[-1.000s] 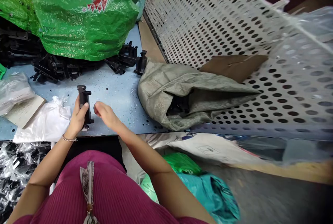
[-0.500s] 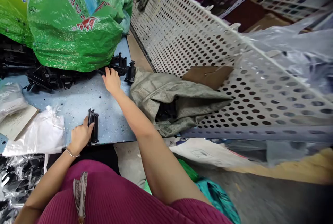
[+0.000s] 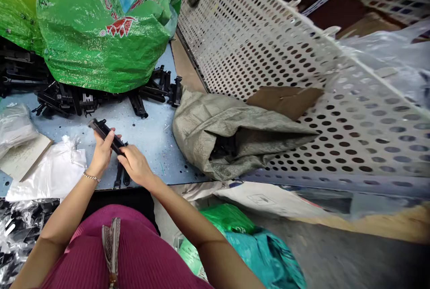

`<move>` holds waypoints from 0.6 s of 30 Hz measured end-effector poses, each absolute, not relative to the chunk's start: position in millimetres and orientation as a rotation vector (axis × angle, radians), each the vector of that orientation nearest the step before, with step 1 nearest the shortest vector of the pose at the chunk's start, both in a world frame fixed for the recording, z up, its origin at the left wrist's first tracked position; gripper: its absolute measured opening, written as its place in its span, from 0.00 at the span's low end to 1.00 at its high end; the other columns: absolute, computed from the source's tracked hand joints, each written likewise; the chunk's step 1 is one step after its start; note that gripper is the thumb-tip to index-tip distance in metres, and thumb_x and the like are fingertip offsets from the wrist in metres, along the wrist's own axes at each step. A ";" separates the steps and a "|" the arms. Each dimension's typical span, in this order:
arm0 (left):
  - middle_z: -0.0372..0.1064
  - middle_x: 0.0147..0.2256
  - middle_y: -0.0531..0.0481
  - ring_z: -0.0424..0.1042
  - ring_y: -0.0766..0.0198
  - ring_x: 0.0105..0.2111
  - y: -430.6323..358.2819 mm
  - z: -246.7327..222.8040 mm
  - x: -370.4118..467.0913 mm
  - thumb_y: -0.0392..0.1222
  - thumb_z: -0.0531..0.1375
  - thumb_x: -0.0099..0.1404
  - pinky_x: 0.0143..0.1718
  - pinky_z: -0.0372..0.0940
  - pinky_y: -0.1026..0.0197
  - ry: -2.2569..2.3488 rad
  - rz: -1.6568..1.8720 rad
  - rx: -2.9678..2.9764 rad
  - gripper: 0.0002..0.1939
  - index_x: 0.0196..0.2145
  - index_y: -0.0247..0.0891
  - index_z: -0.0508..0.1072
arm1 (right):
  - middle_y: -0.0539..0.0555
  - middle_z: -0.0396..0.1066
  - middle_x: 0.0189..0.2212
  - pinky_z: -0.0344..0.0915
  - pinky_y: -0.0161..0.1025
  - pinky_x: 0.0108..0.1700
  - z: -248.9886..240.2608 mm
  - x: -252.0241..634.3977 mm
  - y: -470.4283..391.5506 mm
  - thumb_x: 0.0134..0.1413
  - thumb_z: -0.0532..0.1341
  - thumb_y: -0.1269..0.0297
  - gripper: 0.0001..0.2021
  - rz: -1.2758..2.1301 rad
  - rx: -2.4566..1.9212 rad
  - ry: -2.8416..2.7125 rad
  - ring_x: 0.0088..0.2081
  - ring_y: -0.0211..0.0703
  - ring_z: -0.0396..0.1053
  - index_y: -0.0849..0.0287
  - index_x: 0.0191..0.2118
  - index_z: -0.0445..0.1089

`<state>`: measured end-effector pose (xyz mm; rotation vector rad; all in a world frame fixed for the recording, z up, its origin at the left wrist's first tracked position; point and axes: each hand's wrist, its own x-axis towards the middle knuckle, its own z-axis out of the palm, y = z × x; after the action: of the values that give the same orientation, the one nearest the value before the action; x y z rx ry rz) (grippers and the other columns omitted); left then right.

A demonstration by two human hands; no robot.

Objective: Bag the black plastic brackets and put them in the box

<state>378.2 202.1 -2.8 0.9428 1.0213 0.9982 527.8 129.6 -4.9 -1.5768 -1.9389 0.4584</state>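
Note:
Above the speckled blue table [image 3: 156,143], both my hands are closed on one long black plastic part [image 3: 100,127], which slants from upper left to lower right. My left hand [image 3: 101,153] grips its middle from below, thumb on top. At its lower right end, my right hand [image 3: 137,164] holds it with bent fingers. Under my hands, near the table edge, lies another black plastic part [image 3: 118,175], partly hidden. Farther back, many similar black parts [image 3: 67,99] are heaped beneath a green woven bag [image 3: 101,62].
To the right, a grey-green sack [image 3: 201,118] gapes open with black pieces inside, against a white perforated panel [image 3: 262,47]. White plastic bags [image 3: 50,170] and a flat board [image 3: 28,157] lie at the left. Teal and green bags [image 3: 265,253] sit on the floor.
My right hand has come back from the heap to the left hand. A black part is now raised between both hands, and another lies on the table below them.

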 end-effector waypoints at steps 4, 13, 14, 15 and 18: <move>0.72 0.37 0.50 0.78 0.61 0.33 191.2 19.4 373.3 0.61 0.62 0.67 0.30 0.73 0.62 1.073 0.936 0.995 0.30 0.58 0.43 0.63 | 0.56 0.74 0.34 0.66 0.43 0.44 14.4 530.4 141.0 0.75 0.45 0.52 0.21 0.431 -1.543 -1.891 0.38 0.47 0.72 0.56 0.42 0.71; 0.72 0.39 0.47 0.76 0.59 0.31 177.7 24.1 363.7 0.66 0.60 0.66 0.22 0.69 0.63 1.140 0.914 1.030 0.33 0.61 0.44 0.66 | 0.56 0.74 0.30 0.59 0.40 0.37 26.1 520.2 195.3 0.76 0.41 0.51 0.25 0.325 -1.805 -1.955 0.35 0.46 0.71 0.57 0.37 0.70; 0.71 0.37 0.49 0.76 0.60 0.29 181.7 22.8 361.9 0.66 0.60 0.67 0.22 0.69 0.63 1.167 0.923 1.016 0.32 0.60 0.44 0.66 | 0.55 0.74 0.30 0.59 0.39 0.37 23.9 516.1 183.1 0.76 0.42 0.49 0.25 0.354 -1.778 -1.975 0.34 0.45 0.71 0.57 0.37 0.70; 0.70 0.34 0.50 0.75 0.61 0.27 185.6 21.8 359.9 0.66 0.59 0.67 0.21 0.68 0.63 1.186 0.932 1.002 0.31 0.58 0.43 0.66 | 0.55 0.75 0.30 0.59 0.39 0.37 20.9 511.4 168.8 0.75 0.44 0.48 0.25 0.382 -1.727 -2.024 0.34 0.46 0.72 0.57 0.37 0.70; 0.69 0.29 0.53 0.73 0.63 0.23 193.5 18.6 354.0 0.65 0.57 0.69 0.22 0.68 0.63 1.180 0.956 1.024 0.27 0.54 0.41 0.68 | 0.57 0.76 0.31 0.59 0.40 0.36 8.8 496.3 128.2 0.74 0.48 0.48 0.23 0.466 -1.671 -2.161 0.34 0.47 0.73 0.58 0.37 0.71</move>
<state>354.0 193.5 18.6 1.0244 1.1795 0.9557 496.3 128.2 8.8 -1.6706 -2.1614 0.4657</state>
